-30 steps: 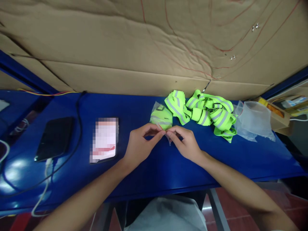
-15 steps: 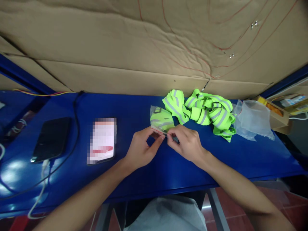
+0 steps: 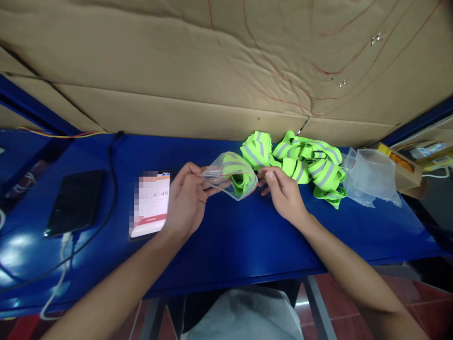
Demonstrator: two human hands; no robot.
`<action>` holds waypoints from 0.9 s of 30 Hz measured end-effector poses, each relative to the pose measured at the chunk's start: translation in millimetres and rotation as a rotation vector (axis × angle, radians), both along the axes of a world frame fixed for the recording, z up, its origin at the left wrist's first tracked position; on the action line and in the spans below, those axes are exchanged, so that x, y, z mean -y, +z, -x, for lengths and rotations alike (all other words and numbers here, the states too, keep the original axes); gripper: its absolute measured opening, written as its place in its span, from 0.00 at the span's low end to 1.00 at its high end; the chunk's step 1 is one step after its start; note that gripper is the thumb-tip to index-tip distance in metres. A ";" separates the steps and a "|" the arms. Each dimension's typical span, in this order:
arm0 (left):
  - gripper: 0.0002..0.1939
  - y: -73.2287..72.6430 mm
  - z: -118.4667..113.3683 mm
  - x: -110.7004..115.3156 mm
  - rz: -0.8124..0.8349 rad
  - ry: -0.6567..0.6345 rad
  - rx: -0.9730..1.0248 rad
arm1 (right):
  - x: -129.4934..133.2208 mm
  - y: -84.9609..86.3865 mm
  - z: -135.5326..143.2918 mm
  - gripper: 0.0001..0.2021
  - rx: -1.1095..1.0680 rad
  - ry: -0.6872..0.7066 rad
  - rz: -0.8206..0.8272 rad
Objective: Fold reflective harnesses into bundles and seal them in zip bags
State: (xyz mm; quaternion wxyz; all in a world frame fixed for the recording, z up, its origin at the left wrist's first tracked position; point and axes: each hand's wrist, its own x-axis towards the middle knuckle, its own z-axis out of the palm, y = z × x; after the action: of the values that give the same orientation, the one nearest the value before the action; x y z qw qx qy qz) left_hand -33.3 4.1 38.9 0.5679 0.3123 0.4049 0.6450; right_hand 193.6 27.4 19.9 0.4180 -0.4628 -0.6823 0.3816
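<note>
Left hand (image 3: 186, 198) pinching left end of clear plastic bag (image 3: 228, 178), coiled neon reflective strap (image 3: 242, 183) inside, over blue table (image 3: 226, 255); right hand (image 3: 286, 192) half-open by its right end, contact unclear; thin film probably wants steady, light handling.

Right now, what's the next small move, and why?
I'd probably close the right hand on the nearest edge of the clear bag to steady it. The left hand grips the opposite end, a neon strap is inside, and the right fingers are loosely curled beside that edge; whether they touch it is unclear.
</note>
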 end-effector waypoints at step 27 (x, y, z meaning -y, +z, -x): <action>0.09 -26.9 -7.4 -3.1 0.271 -0.259 -0.016 | -83.5 133.6 -7.8 0.19 0.317 -0.299 -0.561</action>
State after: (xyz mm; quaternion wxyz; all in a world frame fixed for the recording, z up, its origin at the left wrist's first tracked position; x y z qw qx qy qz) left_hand -25.9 7.2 12.0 0.6800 0.2874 0.4490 0.5034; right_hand 201.3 111.0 153.5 0.4689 -0.4782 -0.7417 0.0377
